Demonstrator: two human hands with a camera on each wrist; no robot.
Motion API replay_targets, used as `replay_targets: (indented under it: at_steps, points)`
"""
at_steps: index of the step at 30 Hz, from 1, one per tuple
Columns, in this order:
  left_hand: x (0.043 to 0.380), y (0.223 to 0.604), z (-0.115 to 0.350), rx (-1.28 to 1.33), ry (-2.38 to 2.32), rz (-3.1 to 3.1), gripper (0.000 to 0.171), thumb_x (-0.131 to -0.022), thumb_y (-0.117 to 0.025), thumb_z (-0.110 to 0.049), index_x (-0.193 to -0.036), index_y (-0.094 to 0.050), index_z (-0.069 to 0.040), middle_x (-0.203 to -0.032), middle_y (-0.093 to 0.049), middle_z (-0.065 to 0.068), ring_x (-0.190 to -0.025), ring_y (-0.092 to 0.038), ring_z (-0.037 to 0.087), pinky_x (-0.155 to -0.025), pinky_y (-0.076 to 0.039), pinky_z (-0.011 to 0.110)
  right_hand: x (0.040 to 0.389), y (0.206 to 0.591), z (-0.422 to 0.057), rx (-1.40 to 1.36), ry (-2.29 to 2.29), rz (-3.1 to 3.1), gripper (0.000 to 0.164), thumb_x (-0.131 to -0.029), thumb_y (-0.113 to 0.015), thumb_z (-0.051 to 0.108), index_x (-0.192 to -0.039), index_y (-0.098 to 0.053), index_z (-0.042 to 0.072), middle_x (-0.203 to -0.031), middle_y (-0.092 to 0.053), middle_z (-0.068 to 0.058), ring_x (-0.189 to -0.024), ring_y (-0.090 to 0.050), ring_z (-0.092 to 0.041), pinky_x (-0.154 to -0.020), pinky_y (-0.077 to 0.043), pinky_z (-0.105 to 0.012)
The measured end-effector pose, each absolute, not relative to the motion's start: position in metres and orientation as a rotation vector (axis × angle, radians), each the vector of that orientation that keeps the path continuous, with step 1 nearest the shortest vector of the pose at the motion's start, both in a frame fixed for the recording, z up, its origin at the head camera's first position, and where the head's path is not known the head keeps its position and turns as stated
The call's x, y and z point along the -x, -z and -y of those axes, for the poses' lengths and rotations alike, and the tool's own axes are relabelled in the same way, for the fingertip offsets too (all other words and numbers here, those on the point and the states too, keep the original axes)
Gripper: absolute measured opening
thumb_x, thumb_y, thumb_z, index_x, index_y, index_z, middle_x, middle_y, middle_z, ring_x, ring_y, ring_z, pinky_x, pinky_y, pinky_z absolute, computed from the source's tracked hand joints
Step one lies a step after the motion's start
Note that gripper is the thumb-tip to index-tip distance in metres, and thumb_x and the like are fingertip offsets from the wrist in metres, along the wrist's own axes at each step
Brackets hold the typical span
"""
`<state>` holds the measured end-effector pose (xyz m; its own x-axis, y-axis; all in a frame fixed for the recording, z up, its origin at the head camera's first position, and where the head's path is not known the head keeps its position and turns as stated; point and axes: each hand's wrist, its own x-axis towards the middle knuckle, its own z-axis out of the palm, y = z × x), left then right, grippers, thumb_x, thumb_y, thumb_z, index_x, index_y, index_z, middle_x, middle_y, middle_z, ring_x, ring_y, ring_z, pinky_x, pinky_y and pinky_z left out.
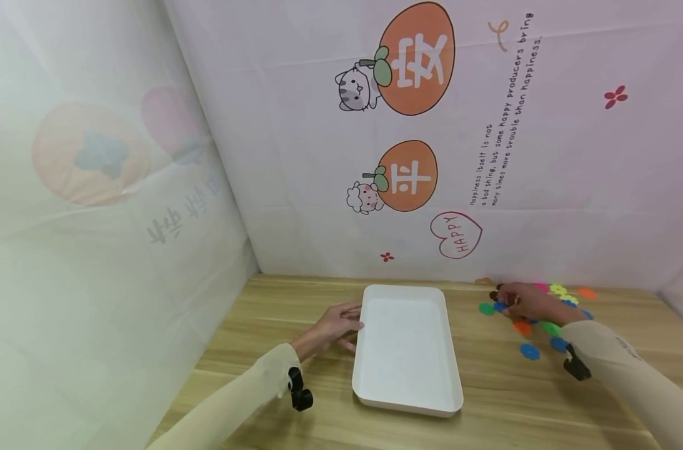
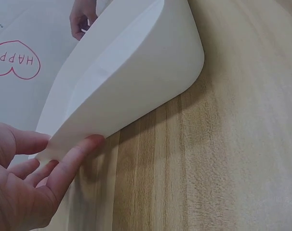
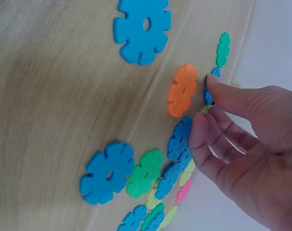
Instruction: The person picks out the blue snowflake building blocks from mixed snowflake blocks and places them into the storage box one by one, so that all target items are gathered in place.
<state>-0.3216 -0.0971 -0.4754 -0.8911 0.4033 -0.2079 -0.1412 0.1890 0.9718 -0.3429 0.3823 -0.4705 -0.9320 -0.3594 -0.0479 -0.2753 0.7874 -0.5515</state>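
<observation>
On the wooden table, a white rectangular tray (image 1: 405, 350) stands in the middle. My left hand (image 1: 337, 325) grips its left side, with the thumb (image 2: 33, 143) at the rim and other fingers against the outer wall. At the right, my right hand (image 1: 523, 300) reaches down among colourful notched plastic discs. Its thumb tip overlaps a blue disc (image 3: 209, 96) in the right wrist view, and the other fingers curve apart from the thumb, near a yellow disc (image 3: 206, 109). The index fingertip is hidden. An orange disc (image 3: 182, 90) lies close by.
More discs lie around the right hand, among them a green disc (image 1: 486, 309), a blue disc (image 1: 530, 351) and a pink disc (image 1: 541, 287). A printed white cloth wall (image 1: 319, 237) rises behind the table, with another cloth (image 1: 94, 281) on the left.
</observation>
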Motion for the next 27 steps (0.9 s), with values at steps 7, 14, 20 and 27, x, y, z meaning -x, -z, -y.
replay_targets:
  at_steps: [7,14,20,27]
  points:
    - [0.323,0.477,0.096,-0.255,-1.738,-2.055,0.064,-0.1,-0.065,-0.001,-0.159,-0.04,-0.001,-0.155,-0.049,0.027,-0.13,-0.062,0.041,-0.067,-0.069,0.041,0.347,0.47,-0.383,0.509,0.762,-2.832,0.019,-0.092,-0.075,0.002,-0.105,-0.061,0.0,-0.091,-0.059,-0.01,-0.079,-0.052,-0.021,-0.063,-0.047,-0.03]
    - [0.324,0.475,0.094,-0.25,-1.735,-2.05,0.063,-0.101,-0.065,-0.002,-0.159,-0.041,-0.002,-0.155,-0.05,0.025,-0.13,-0.062,0.04,-0.067,-0.069,0.04,0.343,0.46,-0.384,0.504,0.835,-2.799,0.025,-0.089,-0.08,0.005,-0.094,-0.056,0.0,-0.091,-0.057,-0.01,-0.08,-0.049,-0.021,-0.064,-0.045,-0.03]
    - [0.325,0.475,0.093,-0.252,-1.734,-2.055,0.061,-0.102,-0.064,-0.002,-0.159,-0.042,-0.003,-0.155,-0.05,0.025,-0.131,-0.061,0.039,-0.066,-0.069,0.039,0.342,0.452,-0.387,0.489,0.873,-2.768,0.021,-0.09,-0.078,0.002,-0.091,-0.057,-0.001,-0.084,-0.061,-0.008,-0.075,-0.059,-0.021,-0.06,-0.057,-0.033]
    - [0.323,0.475,0.095,-0.259,-1.728,-2.07,0.061,-0.101,-0.064,-0.002,-0.158,-0.043,-0.002,-0.153,-0.052,0.026,-0.132,-0.061,0.039,-0.063,-0.068,0.039,0.342,0.453,-0.393,0.487,1.022,-2.693,0.016,-0.096,-0.069,-0.001,-0.107,-0.067,-0.012,-0.09,-0.07,-0.013,-0.073,-0.07,-0.025,-0.062,-0.066,-0.038]
